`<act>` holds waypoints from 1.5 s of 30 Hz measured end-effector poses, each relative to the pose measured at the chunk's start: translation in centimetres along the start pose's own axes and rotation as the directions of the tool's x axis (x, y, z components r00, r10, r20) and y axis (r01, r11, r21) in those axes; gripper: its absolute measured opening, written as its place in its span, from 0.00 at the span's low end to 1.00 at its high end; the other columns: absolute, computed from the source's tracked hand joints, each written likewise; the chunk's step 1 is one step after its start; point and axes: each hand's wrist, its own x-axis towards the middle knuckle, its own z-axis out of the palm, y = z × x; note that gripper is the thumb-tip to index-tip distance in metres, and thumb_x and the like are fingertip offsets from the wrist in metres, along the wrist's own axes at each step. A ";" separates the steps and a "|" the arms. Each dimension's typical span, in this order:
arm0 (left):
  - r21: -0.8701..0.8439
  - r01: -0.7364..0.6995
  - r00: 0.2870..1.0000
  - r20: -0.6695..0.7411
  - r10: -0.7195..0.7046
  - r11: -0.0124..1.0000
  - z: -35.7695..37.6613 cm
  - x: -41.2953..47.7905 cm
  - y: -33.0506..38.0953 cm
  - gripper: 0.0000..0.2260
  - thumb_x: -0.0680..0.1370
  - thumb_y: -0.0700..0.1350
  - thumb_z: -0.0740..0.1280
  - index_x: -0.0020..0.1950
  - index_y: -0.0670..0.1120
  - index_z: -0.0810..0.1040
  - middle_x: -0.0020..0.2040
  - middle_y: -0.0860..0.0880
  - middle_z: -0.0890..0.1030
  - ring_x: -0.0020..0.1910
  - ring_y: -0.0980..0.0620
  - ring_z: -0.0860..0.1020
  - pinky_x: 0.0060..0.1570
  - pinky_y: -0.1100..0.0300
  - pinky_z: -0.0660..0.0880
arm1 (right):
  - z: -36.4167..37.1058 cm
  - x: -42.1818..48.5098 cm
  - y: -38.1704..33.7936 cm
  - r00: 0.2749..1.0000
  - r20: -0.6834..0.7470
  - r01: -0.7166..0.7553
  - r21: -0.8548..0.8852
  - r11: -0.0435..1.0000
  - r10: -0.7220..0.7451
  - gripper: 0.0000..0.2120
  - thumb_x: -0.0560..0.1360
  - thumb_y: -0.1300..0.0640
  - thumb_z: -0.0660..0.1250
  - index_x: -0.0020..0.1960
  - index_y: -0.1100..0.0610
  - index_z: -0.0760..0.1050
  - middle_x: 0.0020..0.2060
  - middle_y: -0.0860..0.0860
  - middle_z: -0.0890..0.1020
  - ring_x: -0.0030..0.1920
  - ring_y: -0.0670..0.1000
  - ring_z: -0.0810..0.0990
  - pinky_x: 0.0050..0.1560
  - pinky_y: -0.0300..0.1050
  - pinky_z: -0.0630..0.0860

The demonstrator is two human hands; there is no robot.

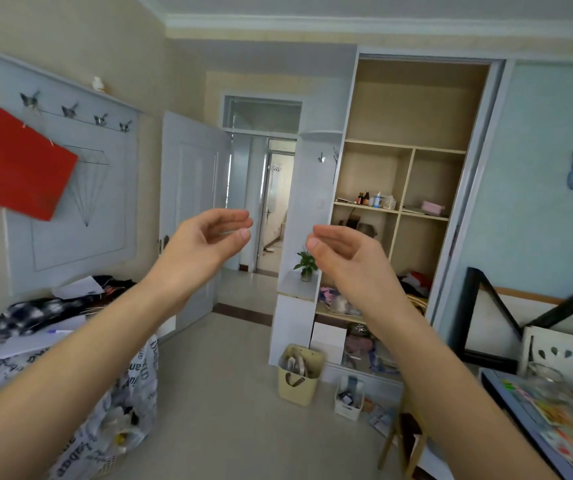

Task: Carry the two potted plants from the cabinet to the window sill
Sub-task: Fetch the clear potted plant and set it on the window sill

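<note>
Green leaves in a small pot are the only sign of the job from where I stand: one potted plant (306, 264) sits on the white ledge of the cabinet (293, 318), across the room and partly behind the person's raised right hand (344, 251). I can make out just this one (a second plant, if it is there, is hidden from this angle). Both arms are stretched forward at chest height, the left hand (209, 237) level with the right and a gap between them, in line with the open doorway (271, 209). Neither hand has anything in it; the fingers are loosely curved with the thumbs tucked toward them, as though shaped for a pot but grasping only air. By my reckoning this is the approach, with no carrying begun. The next move calls for crossing the floor to the cabinet, passing the woven bag (299, 375) standing at its foot, then bringing the hands down to the ledge and closing them round the pot rather than the leaves. The ledge is a narrow niche beside the open shelves (423, 209), so the reach should come in straight from the front. The window sill is nowhere in view, so a turn will be needed afterwards.
</note>
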 end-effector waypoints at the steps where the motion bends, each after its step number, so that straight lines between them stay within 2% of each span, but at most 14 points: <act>1: 0.003 0.004 1.000 0.002 -0.004 1.000 0.0 0.8 -1.0 0.15 0.79 0.42 0.70 0.67 0.48 0.79 0.62 0.53 0.85 0.64 0.56 0.81 0.70 0.50 0.73 | 0.3 0.9 0.6 1.000 0.001 0.001 0.002 1.000 -0.001 0.20 0.78 0.52 0.70 0.69 0.53 0.76 0.56 0.42 0.84 0.58 0.38 0.81 0.67 0.43 0.76; 6: 0.010 0.027 1.000 -0.012 -0.027 1.000 1.2 5.8 -5.5 0.15 0.79 0.42 0.71 0.66 0.49 0.80 0.62 0.53 0.85 0.64 0.55 0.81 0.71 0.49 0.73 | 0.8 6.6 4.8 1.000 0.008 0.007 -0.013 1.000 -0.007 0.20 0.78 0.51 0.70 0.70 0.52 0.76 0.59 0.43 0.83 0.57 0.35 0.79 0.60 0.34 0.75; 11: 0.027 0.041 0.999 0.009 -0.041 0.999 5.8 12.2 -9.6 0.16 0.80 0.42 0.70 0.68 0.48 0.79 0.63 0.54 0.84 0.64 0.56 0.81 0.71 0.50 0.73 | -0.9 12.9 10.5 1.000 0.009 -0.001 -0.015 1.000 0.001 0.21 0.78 0.51 0.69 0.71 0.53 0.75 0.61 0.44 0.82 0.59 0.38 0.79 0.51 0.27 0.73; 13: 0.035 0.047 0.999 0.016 -0.048 0.998 7.6 14.7 -10.8 0.16 0.80 0.42 0.70 0.67 0.48 0.79 0.62 0.54 0.84 0.64 0.56 0.81 0.71 0.50 0.73 | -1.8 15.3 12.3 1.000 0.000 -0.006 -0.011 1.000 0.006 0.21 0.78 0.51 0.69 0.71 0.53 0.75 0.61 0.45 0.82 0.60 0.39 0.79 0.52 0.28 0.73; 16: 0.035 0.044 0.999 0.004 -0.044 0.998 9.9 18.3 -12.9 0.15 0.79 0.43 0.71 0.66 0.49 0.79 0.62 0.54 0.84 0.65 0.56 0.81 0.71 0.50 0.73 | -2.9 19.3 14.8 1.000 0.002 0.001 0.003 1.000 -0.001 0.21 0.78 0.51 0.69 0.70 0.52 0.75 0.61 0.44 0.82 0.60 0.40 0.79 0.60 0.34 0.75; 22: 0.064 0.049 0.999 -0.013 -0.048 0.997 12.2 24.0 -16.8 0.15 0.80 0.41 0.70 0.67 0.47 0.79 0.62 0.52 0.84 0.64 0.56 0.81 0.70 0.53 0.74 | -2.3 25.9 18.8 0.999 0.032 0.001 0.039 0.999 -0.002 0.20 0.78 0.51 0.70 0.69 0.52 0.76 0.58 0.43 0.82 0.52 0.33 0.78 0.52 0.28 0.74; 25: 0.067 0.042 0.999 -0.031 -0.040 0.997 11.7 27.2 -18.5 0.16 0.80 0.41 0.70 0.68 0.46 0.79 0.62 0.52 0.84 0.64 0.56 0.81 0.69 0.55 0.74 | -1.2 29.3 20.1 0.999 0.036 0.005 0.050 0.999 -0.007 0.20 0.78 0.51 0.70 0.69 0.51 0.76 0.58 0.42 0.82 0.53 0.34 0.78 0.61 0.35 0.75; 27: 0.074 0.037 0.999 -0.040 -0.034 0.997 11.1 29.4 -20.4 0.16 0.80 0.41 0.70 0.68 0.46 0.79 0.63 0.52 0.84 0.64 0.56 0.81 0.69 0.55 0.74 | 0.1 31.7 21.2 0.999 0.039 0.007 0.047 0.999 -0.009 0.20 0.78 0.51 0.70 0.69 0.52 0.76 0.59 0.43 0.82 0.54 0.35 0.78 0.63 0.37 0.75; 31: 0.068 0.061 0.997 -0.042 -0.058 0.996 9.0 33.9 -25.0 0.16 0.79 0.41 0.70 0.68 0.46 0.79 0.62 0.52 0.84 0.63 0.56 0.81 0.70 0.53 0.74 | 3.5 36.7 23.7 0.999 0.042 0.005 0.032 0.999 -0.006 0.20 0.78 0.51 0.70 0.69 0.52 0.76 0.59 0.42 0.82 0.53 0.34 0.78 0.56 0.32 0.74; 34: 0.055 0.054 0.998 -0.044 -0.052 0.997 7.5 38.6 -27.4 0.16 0.79 0.40 0.70 0.67 0.45 0.79 0.61 0.52 0.84 0.63 0.56 0.81 0.70 0.53 0.74 | 5.9 41.0 25.0 1.000 0.025 0.012 0.022 1.000 -0.013 0.21 0.78 0.50 0.69 0.70 0.51 0.75 0.59 0.43 0.82 0.53 0.35 0.78 0.57 0.32 0.74; 38: 0.031 0.020 1.000 -0.015 -0.019 0.999 7.2 43.6 -30.3 0.15 0.80 0.38 0.69 0.67 0.43 0.79 0.61 0.49 0.84 0.63 0.54 0.81 0.64 0.64 0.77 | 8.6 46.0 26.9 1.000 -0.001 0.021 0.031 0.999 -0.021 0.21 0.78 0.50 0.70 0.70 0.51 0.76 0.60 0.44 0.82 0.53 0.36 0.78 0.53 0.29 0.73; 40: 0.015 0.031 0.999 -0.010 -0.030 0.999 7.4 45.8 -32.5 0.15 0.80 0.37 0.69 0.67 0.41 0.79 0.62 0.47 0.84 0.63 0.53 0.82 0.62 0.65 0.77 | 10.0 48.5 28.4 1.000 0.005 0.017 0.033 0.999 -0.017 0.21 0.78 0.50 0.69 0.70 0.52 0.76 0.61 0.44 0.82 0.54 0.37 0.78 0.53 0.28 0.73; 45: 0.011 0.053 0.998 -0.019 -0.053 0.999 7.7 52.3 -37.5 0.14 0.80 0.38 0.69 0.66 0.42 0.79 0.61 0.48 0.85 0.63 0.53 0.82 0.66 0.56 0.77 | 12.0 55.1 32.5 1.000 -0.002 0.015 0.042 0.999 -0.015 0.21 0.78 0.50 0.69 0.69 0.51 0.76 0.61 0.44 0.82 0.54 0.35 0.79 0.51 0.26 0.73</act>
